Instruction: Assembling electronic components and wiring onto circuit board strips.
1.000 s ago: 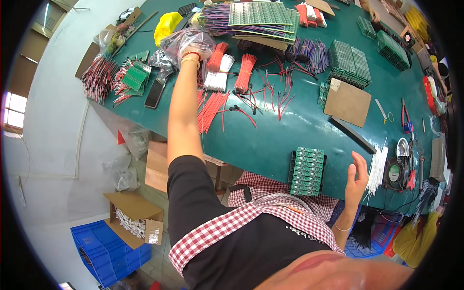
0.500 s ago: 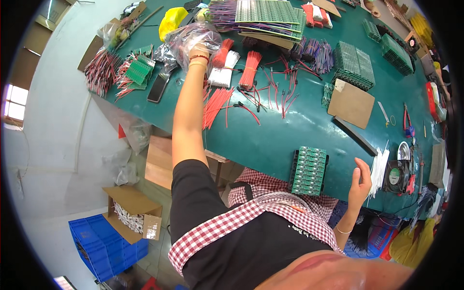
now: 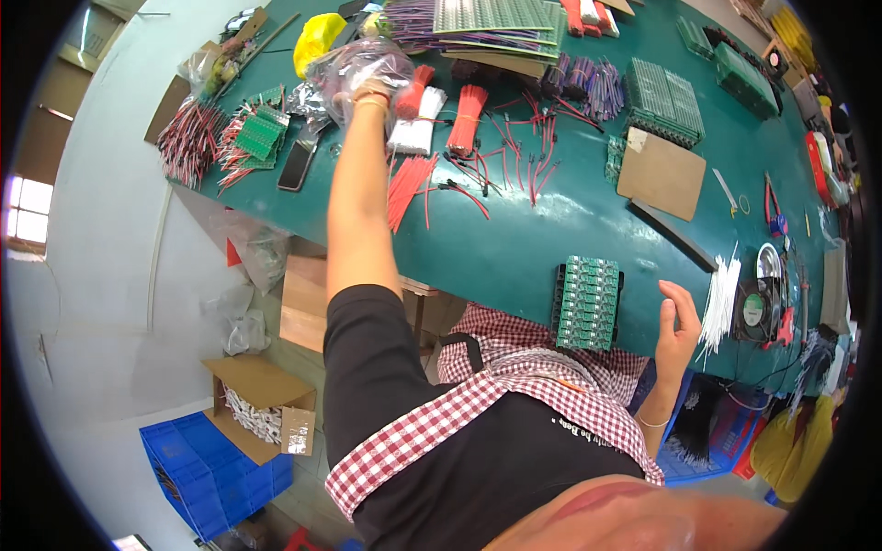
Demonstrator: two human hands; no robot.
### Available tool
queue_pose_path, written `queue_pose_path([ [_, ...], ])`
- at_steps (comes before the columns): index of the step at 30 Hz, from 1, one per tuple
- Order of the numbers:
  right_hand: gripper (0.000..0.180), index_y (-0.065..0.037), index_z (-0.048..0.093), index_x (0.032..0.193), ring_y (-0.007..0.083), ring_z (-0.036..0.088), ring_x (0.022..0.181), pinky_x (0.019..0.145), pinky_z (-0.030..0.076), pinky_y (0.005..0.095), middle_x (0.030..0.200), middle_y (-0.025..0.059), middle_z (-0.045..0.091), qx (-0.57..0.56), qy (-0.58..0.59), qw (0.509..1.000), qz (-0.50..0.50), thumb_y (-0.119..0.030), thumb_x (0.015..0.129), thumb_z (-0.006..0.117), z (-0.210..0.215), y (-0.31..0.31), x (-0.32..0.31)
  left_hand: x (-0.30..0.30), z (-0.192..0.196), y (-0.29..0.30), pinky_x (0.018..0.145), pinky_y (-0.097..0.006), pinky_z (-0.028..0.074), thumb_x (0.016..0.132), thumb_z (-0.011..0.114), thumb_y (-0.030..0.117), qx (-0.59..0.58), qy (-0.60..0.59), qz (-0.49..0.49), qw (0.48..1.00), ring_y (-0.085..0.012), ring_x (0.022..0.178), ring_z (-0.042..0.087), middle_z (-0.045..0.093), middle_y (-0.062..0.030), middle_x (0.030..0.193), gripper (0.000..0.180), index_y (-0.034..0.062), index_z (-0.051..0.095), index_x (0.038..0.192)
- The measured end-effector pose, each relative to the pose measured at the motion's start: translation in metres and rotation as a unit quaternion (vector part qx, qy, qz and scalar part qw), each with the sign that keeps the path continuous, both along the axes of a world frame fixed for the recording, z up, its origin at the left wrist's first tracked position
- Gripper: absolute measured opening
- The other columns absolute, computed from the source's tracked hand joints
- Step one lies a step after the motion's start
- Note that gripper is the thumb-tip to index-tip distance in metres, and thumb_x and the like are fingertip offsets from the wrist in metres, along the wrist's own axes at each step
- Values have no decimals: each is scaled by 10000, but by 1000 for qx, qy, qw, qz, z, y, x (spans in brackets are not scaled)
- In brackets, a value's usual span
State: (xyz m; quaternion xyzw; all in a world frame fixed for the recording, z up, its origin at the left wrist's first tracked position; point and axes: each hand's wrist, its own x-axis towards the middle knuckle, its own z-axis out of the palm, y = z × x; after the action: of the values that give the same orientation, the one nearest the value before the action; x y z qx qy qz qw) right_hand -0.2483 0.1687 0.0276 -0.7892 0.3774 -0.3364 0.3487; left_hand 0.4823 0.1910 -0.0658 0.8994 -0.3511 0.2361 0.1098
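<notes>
My left arm stretches out to the far left of the bench. There my left hand (image 3: pixel 370 94) is in or against a clear plastic bag (image 3: pixel 397 66), whose crinkled film hides the fingers, so what they hold cannot be seen. Close by lie bundles of red wires (image 3: pixel 468 119) and white wires (image 3: pixel 415 130). My right hand (image 3: pixel 678 323) is at the near edge, fingers loosely bent and thumb apart, with nothing in it. To its left, a panel of small green circuit boards (image 3: pixel 589 303) sits on a black holder. White strips (image 3: pixel 721 308) lie to its right.
Loose red wires (image 3: pixel 409 191) and a phone (image 3: pixel 297 165) lie near my left forearm. Stacked green boards (image 3: pixel 663 103), a brown board (image 3: pixel 661 173) and a dark bar (image 3: pixel 672 234) occupy the right side. Pliers (image 3: pixel 774 207) and a small fan (image 3: pixel 755 310) stand farther right.
The view has shifted a little, so the bench things sit slightly higher. My left hand stays at the plastic bag; my right hand stays near the edge, its fingers slightly more bent.
</notes>
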Motion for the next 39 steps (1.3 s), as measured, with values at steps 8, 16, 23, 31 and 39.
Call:
queue_pose_path([
  [8, 219, 48, 669, 1067, 237, 630, 1070, 964, 451, 336, 1102, 133, 681, 13, 30, 997, -68, -92, 973, 528, -10, -8, -38, 14, 55, -39, 1074, -364, 398, 947, 484, 491, 112, 187, -98, 971, -244, 1297, 502, 556, -64, 1401, 513, 173, 584, 1337],
  [16, 193, 21, 682, 1046, 228, 644, 1021, 915, 469, 320, 1062, 126, 689, 8, 5, 999, -37, -100, 972, 552, -3, -4, -12, -111, 103, -37, 1022, -391, 450, 883, 620, 315, 302, 52, -64, 950, -336, 1243, 555, 584, -142, 1351, 464, 124, 598, 1306],
  [23, 194, 22, 682, 1035, 234, 646, 1022, 914, 472, 322, 1059, 126, 691, 15, -13, 1000, -4, -108, 975, 552, -1, -1, -10, -123, 38, 38, 652, -349, 539, 692, 683, 8, -228, 344, -49, 909, -208, 729, 661, 674, -120, 863, 351, -53, 616, 1032],
  [31, 184, 22, 683, 1034, 234, 646, 1031, 917, 472, 324, 1063, 126, 693, 9, -7, 1000, 9, -93, 966, 557, 5, -3, -3, -320, 49, -1, 831, -360, 497, 718, 626, 12, -477, 431, -95, 760, -236, 869, 596, 618, -137, 1008, 448, -15, 485, 1143],
  [39, 176, 25, 684, 1031, 238, 649, 1041, 931, 472, 329, 1065, 126, 697, 14, -17, 999, 39, -70, 947, 562, 13, -2, 14, -373, 26, -35, 1030, -457, 406, 774, 740, 316, -225, 410, -86, 880, -483, 1203, 482, 401, -391, 1331, 917, -108, 255, 1426],
])
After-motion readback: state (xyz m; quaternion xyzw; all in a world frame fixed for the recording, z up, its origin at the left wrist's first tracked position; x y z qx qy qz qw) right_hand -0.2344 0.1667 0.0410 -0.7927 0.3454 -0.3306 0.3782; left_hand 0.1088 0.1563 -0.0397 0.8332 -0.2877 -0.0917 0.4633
